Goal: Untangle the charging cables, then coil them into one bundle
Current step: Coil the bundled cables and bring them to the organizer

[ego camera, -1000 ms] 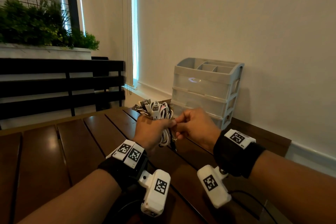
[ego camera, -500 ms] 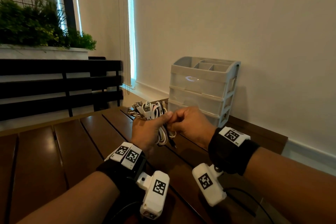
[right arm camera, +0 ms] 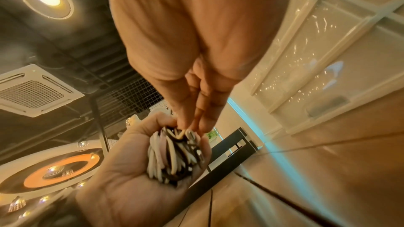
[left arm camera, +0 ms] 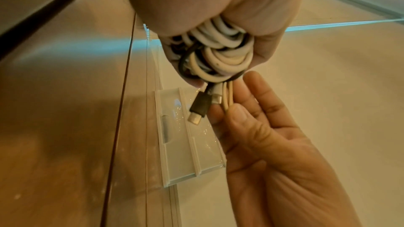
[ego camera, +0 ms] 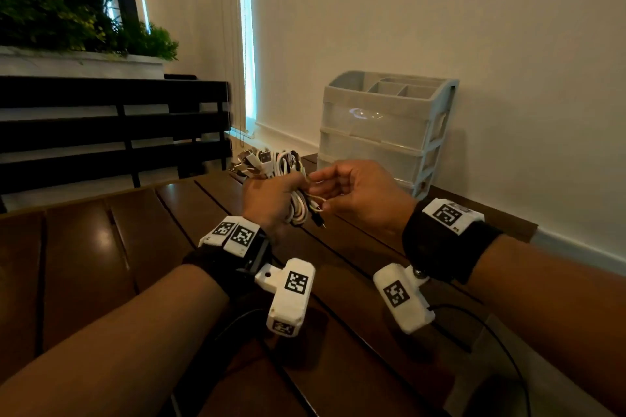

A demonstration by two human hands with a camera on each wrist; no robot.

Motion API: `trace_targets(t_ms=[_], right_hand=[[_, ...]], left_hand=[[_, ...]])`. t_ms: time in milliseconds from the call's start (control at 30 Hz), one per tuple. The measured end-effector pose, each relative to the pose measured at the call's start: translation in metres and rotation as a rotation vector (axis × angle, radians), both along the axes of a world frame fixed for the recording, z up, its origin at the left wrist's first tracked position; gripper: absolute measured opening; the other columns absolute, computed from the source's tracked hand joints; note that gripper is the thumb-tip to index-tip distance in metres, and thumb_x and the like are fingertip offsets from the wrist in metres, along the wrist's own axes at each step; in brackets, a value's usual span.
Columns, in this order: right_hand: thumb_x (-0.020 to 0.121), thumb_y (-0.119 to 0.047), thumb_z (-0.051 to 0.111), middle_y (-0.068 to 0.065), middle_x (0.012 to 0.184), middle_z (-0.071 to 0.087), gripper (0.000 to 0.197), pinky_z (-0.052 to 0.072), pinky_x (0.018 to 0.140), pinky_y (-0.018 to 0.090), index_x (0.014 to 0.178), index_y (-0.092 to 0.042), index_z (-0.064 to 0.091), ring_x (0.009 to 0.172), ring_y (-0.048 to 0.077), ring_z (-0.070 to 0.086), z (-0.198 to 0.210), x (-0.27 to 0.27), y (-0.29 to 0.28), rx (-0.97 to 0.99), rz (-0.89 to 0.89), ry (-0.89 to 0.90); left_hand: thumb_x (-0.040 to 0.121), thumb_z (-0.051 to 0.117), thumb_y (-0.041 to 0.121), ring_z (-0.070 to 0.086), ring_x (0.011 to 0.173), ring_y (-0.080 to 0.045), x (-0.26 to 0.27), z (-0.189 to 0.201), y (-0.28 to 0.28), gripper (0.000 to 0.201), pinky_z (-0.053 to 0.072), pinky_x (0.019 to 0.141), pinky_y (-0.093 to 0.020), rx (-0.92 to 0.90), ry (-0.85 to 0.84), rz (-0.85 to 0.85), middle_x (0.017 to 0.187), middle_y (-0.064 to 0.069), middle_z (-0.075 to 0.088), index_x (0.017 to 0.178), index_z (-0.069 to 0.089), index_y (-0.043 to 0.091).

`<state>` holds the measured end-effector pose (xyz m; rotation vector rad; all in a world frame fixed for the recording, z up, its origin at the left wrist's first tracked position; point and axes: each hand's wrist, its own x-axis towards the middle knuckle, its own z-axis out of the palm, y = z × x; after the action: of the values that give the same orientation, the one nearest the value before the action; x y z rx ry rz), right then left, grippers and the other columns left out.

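We hold the coiled bundle of white and black charging cables (ego camera: 294,210) in our left hand (ego camera: 271,200), above the counter. Right fingers (left arm camera: 238,115) at three o'clock pinch a thin cream strand (left arm camera: 227,97); next, we judge, wrap it round.

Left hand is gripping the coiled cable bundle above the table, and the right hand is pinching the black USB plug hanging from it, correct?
Not quite. The left wrist view shows the right hand pinching the thin tan band, not the black plug, which hangs free. The left hand does grip the cable bundle.
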<state>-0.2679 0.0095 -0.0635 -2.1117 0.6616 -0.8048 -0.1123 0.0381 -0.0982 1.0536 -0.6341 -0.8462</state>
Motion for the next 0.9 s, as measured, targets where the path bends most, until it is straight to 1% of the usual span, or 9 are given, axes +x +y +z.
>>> trace_targets(t_ms=[100, 200, 300, 367, 467, 600, 667, 767, 900], right_hand=[[0.077, 0.007, 0.071, 0.007, 0.104, 0.071, 0.044, 0.055, 0.088, 0.028, 0.117, -0.009, 0.062, 0.098, 0.013, 0.068, 0.017, -0.006, -0.007, -0.024, 0.013, 0.148], [0.081, -0.005, 0.073, 0.005, 0.11, 0.07, 0.042, 0.052, 0.091, 0.026, 0.121, -0.011, 0.061, 0.1, 0.013, 0.067, 0.043, -0.01, -0.017, -0.066, -0.022, 0.3], [0.084, -0.023, 0.072, 0.003, 0.123, 0.064, 0.041, 0.043, 0.092, 0.022, 0.124, -0.016, 0.061, 0.111, 0.016, 0.06, 0.08, -0.016, -0.04, -0.472, -0.292, 0.455], [0.088, -0.033, 0.067, 0.004, 0.135, 0.054, 0.044, 0.037, 0.098, 0.028, 0.129, -0.02, 0.057, 0.123, 0.021, 0.05, 0.107, -0.024, -0.063, -0.609, -0.495, 0.47], [0.088, -0.051, 0.058, 0.006, 0.148, 0.038, 0.059, 0.032, 0.11, 0.043, 0.14, -0.026, 0.045, 0.134, 0.03, 0.036, 0.133, -0.038, -0.106, -0.603, -0.673, 0.619], [0.084, -0.064, 0.055, 0.008, 0.159, 0.018, 0.079, 0.015, 0.115, 0.048, 0.15, -0.033, 0.025, 0.144, 0.036, 0.015, 0.134, -0.048, -0.134, -0.524, -0.702, 0.886], [0.082, -0.067, 0.055, 0.007, 0.157, 0.025, 0.085, 0.017, 0.114, 0.044, 0.151, -0.029, 0.024, 0.142, 0.035, 0.02, 0.132, -0.049, -0.142, -0.524, -0.675, 0.903], [0.079, -0.069, 0.056, 0.0, 0.148, 0.044, 0.089, 0.031, 0.109, 0.037, 0.151, -0.025, 0.027, 0.134, 0.028, 0.039, 0.131, -0.047, -0.152, -0.512, -0.667, 0.861], [0.07, -0.071, 0.065, 0.003, 0.146, 0.047, 0.098, 0.039, 0.103, 0.036, 0.148, -0.021, 0.032, 0.129, 0.028, 0.046, 0.131, -0.047, -0.15, -0.488, -0.71, 0.751]], left_hand=[[0.035, 0.075, 0.016, 0.068, 0.074, -0.043, -0.005, 0.004, -0.006, 0.027, 0.052, 0.072, -0.069, 0.022, -0.038, -0.017, 0.071, -0.021, 0.067, 0.06, 0.07, 0.006], [0.043, 0.077, 0.017, 0.067, 0.077, -0.032, -0.012, 0.02, -0.014, 0.029, 0.056, 0.077, -0.05, 0.03, -0.1, -0.041, 0.073, -0.013, 0.066, 0.068, 0.066, 0.009], [0.048, 0.073, 0.01, 0.065, 0.068, -0.026, -0.017, 0.043, -0.024, 0.018, 0.056, 0.068, -0.04, 0.007, -0.097, 0.028, 0.067, -0.009, 0.065, 0.065, 0.066, 0.009], [0.049, 0.072, 0.003, 0.066, 0.066, -0.027, -0.021, 0.055, -0.032, 0.02, 0.057, 0.065, -0.039, -0.008, -0.058, 0.044, 0.067, -0.01, 0.067, 0.069, 0.069, 0.004], [0.047, 0.075, 0.01, 0.07, 0.073, -0.03, -0.027, 0.065, -0.041, 0.033, 0.06, 0.072, -0.047, -0.012, -0.031, 0.04, 0.075, -0.009, 0.071, 0.079, 0.07, 0.004], [0.059, 0.076, 0.009, 0.071, 0.079, -0.026, -0.029, 0.068, -0.052, 0.038, 0.059, 0.068, -0.037, -0.04, -0.001, 0.084, 0.085, -0.008, 0.072, 0.096, 0.068, 0.004], [0.059, 0.077, 0.009, 0.071, 0.08, -0.026, -0.028, 0.068, -0.058, 0.039, 0.058, 0.07, -0.038, -0.046, 0.008, 0.078, 0.086, -0.008, 0.073, 0.097, 0.068, 0.004], [0.054, 0.078, 0.011, 0.072, 0.08, -0.028, -0.026, 0.068, -0.065, 0.043, 0.059, 0.074, -0.045, -0.047, 0.038, 0.06, 0.083, -0.009, 0.073, 0.095, 0.069, 0.005], [0.04, 0.078, 0.013, 0.071, 0.082, -0.032, -0.03, 0.069, -0.07, 0.056, 0.057, 0.08, -0.053, -0.049, 0.146, 0.044, 0.085, -0.011, 0.074, 0.095, 0.069, 0.006]])
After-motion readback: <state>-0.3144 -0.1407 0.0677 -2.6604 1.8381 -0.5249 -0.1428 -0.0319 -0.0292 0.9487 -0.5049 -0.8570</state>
